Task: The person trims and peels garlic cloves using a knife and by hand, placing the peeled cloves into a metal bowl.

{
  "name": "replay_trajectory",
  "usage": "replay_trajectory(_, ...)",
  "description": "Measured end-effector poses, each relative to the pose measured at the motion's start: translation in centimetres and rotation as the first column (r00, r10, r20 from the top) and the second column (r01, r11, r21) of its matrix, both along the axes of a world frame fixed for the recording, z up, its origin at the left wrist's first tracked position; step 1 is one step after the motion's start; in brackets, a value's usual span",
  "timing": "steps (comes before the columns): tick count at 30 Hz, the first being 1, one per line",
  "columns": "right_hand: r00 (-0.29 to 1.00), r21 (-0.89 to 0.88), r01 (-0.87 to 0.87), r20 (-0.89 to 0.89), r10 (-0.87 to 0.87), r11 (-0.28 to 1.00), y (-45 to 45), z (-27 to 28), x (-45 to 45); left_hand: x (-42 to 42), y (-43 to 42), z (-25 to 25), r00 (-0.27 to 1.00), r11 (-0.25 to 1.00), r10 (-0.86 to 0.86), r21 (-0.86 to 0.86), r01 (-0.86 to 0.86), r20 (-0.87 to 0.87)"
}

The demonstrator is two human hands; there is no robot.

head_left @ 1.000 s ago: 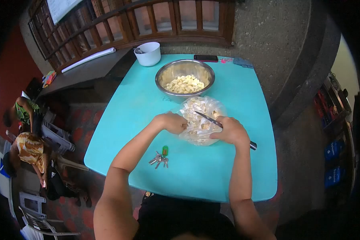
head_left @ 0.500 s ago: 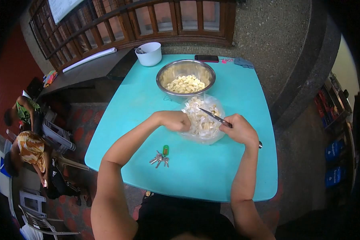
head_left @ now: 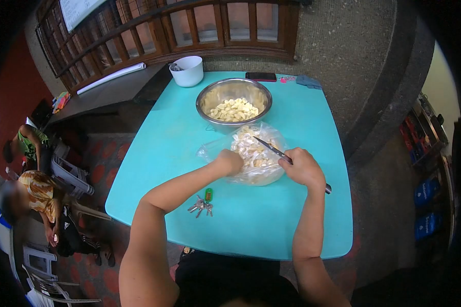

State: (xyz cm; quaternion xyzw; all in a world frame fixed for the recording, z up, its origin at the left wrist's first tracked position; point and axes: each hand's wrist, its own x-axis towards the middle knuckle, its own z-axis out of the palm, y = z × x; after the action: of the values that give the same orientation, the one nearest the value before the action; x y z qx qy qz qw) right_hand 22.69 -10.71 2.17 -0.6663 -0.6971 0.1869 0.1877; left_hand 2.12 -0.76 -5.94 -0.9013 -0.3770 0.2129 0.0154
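In my right hand (head_left: 303, 167) is a small knife (head_left: 272, 149) with a dark handle, its blade pointing up and left over a clear plastic bag (head_left: 258, 178). The bag is full of whitish pieces (head_left: 252, 148) that look like unpeeled garlic cloves and skins. My left hand (head_left: 229, 162) is curled closed at the bag's left side; its fingertips are hidden, so what it holds does not show. Just behind the bag stands a steel bowl (head_left: 206, 113) with many pale, peeled-looking cloves (head_left: 234, 110) in it.
On the turquoise table (head_left: 261, 225) lie keys with a green tag (head_left: 204, 203), a phone (head_left: 261, 77), a blue-grey cloth (head_left: 308, 82) and a dark-ended object (head_left: 328, 189) by my right wrist. A white tub (head_left: 188, 72) stands at the back left. Two people (head_left: 38, 189) sit at left.
My left hand has shifted slightly lower, and a loose flap of the bag now shows to its left. The knife stays in my right hand over the bag. The camera view has shifted slightly.
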Motion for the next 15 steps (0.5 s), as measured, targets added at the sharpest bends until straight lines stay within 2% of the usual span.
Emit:
replay_trajectory(4, 0.999, 0.044, -0.025, -0.024, 0.026, 0.999, -0.1, 0.1, -0.3, -0.3, 0.3, -0.2, 0.997, 0.998, 0.067, 0.018, -0.068, 0.032)
replay_trajectory(7, 0.998, 0.066, -0.031, -0.059, 0.034, 0.997, -0.2, 0.1, -0.6, -0.8, 0.0, 1.5, 0.999, 0.999, 0.015, -0.040, -0.014, 0.032)
replay_trajectory(10, 0.995, 0.088, -0.041, -0.084, 0.048, 0.995, -0.1, 0.1, -0.7, -0.9, -0.7, 2.3, 0.992, 0.994, 0.058, -0.102, -0.047, 0.113)
replay_trajectory(15, 0.992, 0.087, -0.050, -0.108, 0.060, 0.995, -0.3, 0.5, -1.2, -1.3, -0.4, 0.9, 0.988, 0.998, 0.030, -0.064, -0.020, 0.155)
